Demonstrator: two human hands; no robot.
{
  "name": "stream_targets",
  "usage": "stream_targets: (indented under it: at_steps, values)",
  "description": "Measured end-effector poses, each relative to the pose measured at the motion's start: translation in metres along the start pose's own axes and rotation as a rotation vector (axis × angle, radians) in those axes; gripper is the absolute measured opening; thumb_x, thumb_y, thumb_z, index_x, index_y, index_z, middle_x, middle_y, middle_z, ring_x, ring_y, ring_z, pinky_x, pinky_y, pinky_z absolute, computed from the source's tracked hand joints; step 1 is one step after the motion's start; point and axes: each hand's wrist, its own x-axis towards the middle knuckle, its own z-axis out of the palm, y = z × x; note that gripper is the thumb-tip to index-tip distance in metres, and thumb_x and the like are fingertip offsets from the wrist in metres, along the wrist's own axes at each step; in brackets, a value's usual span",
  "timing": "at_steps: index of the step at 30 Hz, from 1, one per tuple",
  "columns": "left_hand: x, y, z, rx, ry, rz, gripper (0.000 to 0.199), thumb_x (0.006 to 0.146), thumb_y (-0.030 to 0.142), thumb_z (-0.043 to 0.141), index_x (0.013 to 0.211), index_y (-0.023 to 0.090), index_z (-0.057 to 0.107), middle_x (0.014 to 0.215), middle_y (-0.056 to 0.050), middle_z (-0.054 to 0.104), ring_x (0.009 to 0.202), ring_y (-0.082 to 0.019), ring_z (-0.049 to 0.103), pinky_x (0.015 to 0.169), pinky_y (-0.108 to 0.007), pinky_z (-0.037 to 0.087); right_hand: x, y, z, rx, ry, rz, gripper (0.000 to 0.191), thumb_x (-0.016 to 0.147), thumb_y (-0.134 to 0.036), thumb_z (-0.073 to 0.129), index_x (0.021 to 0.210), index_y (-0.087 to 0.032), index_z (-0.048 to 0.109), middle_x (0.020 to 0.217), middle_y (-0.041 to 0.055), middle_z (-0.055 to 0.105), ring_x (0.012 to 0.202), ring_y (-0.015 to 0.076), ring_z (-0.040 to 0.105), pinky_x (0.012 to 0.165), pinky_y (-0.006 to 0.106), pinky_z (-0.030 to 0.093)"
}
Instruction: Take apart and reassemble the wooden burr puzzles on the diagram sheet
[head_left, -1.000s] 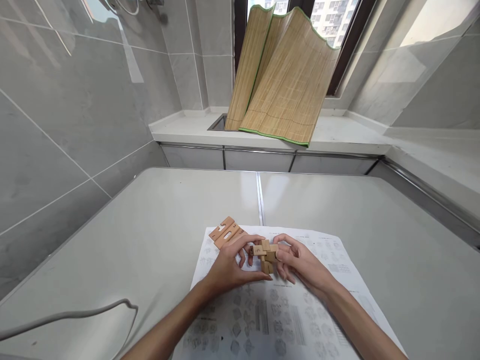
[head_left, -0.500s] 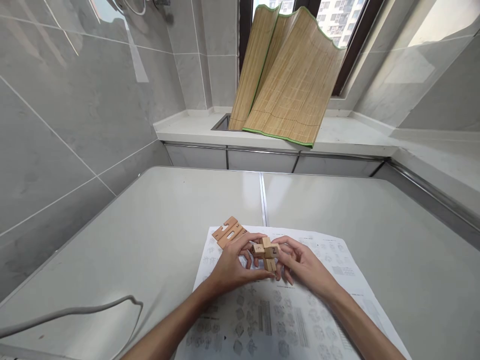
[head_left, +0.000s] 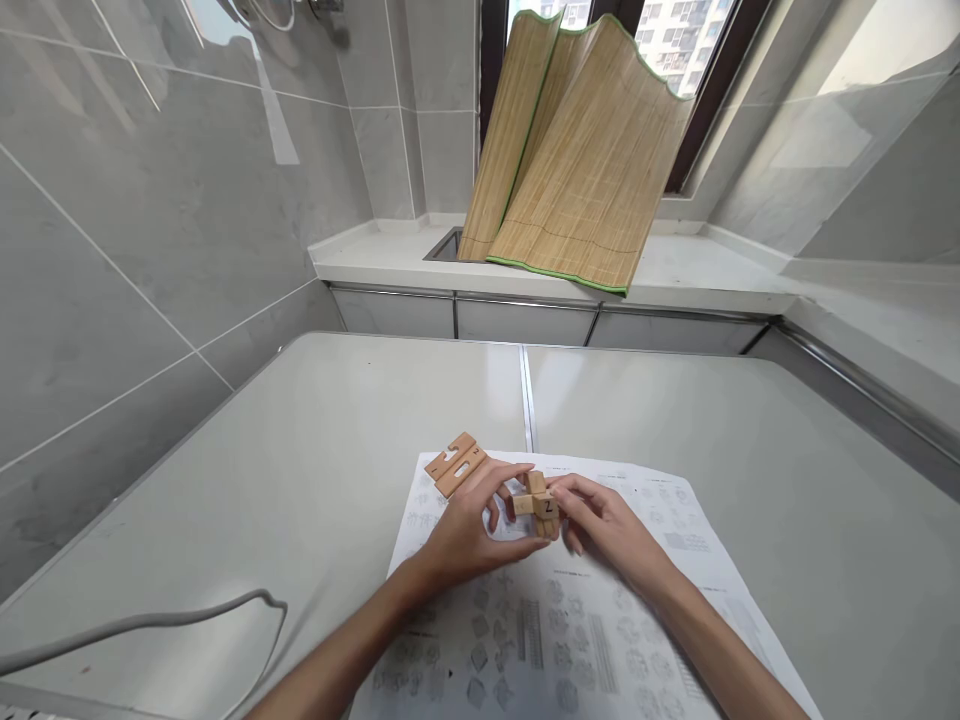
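A cross-shaped wooden burr puzzle [head_left: 535, 503] of interlocked pale sticks is held above the printed sheet [head_left: 585, 620]. One stick end facing me carries a dark mark like a 2 or Z. My left hand [head_left: 469, 520] grips the puzzle from the left, index finger on its top and thumb under its bottom. From the right, my right hand [head_left: 600, 510] pinches it with thumb and fingertips; some of those fingers are hidden. Just beyond my left hand, flat numbered wooden pieces [head_left: 457, 465] with notches and a slot lie on the sheet's far left corner, partly covered by that hand.
The sheet lies on a large pale table [head_left: 225, 480] with a metal seam [head_left: 527, 400]. A grey cable [head_left: 150, 622] loops at the left. Behind the table a white counter [head_left: 375, 255] carries a folded bamboo mat [head_left: 585, 170] leaning by the window.
The puzzle has turned a little in my hands, and its marked end now faces more toward me. My right fingers have drawn closer together at its right side. The flat pieces have stayed put.
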Motion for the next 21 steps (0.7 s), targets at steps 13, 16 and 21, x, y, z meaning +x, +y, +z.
stream_targets:
  at_steps: [13,16,21]
  values:
    - [0.003,-0.031,-0.012,0.661,0.326,-0.019,0.055,0.084,0.03,0.076,0.132,0.024,0.051,0.134,-0.013,0.058,0.127,-0.036,0.05,0.105,-0.054,0.043,0.002,0.012,-0.045,-0.204,0.718,-0.02,0.046,0.087,-0.067,0.069,0.085,-0.021,0.069,0.104,0.012,0.079,0.057,0.0184,0.057,0.055,0.032,0.044]
    - [0.002,-0.038,-0.011,0.727,0.368,-0.04,0.054,0.086,0.036,0.073,0.133,0.023,0.05,0.134,-0.015,0.056,0.129,-0.038,0.048,0.108,-0.056,0.04,0.001,0.016,-0.062,-0.387,0.914,-0.049,0.041,0.09,-0.061,0.068,0.076,-0.022,0.063,0.123,0.0127,0.075,0.062,0.0192,0.06,0.064,0.036,0.046]
    - [0.0,-0.045,-0.01,0.784,0.381,-0.098,0.059,0.089,0.045,0.069,0.137,0.019,0.047,0.138,-0.018,0.054,0.129,-0.039,0.05,0.109,-0.057,0.04,0.003,0.025,-0.083,-0.66,1.142,-0.102,0.035,0.088,-0.046,0.065,0.065,-0.024,0.052,0.108,0.0122,0.076,0.068,0.021,0.061,0.073,0.039,0.045]
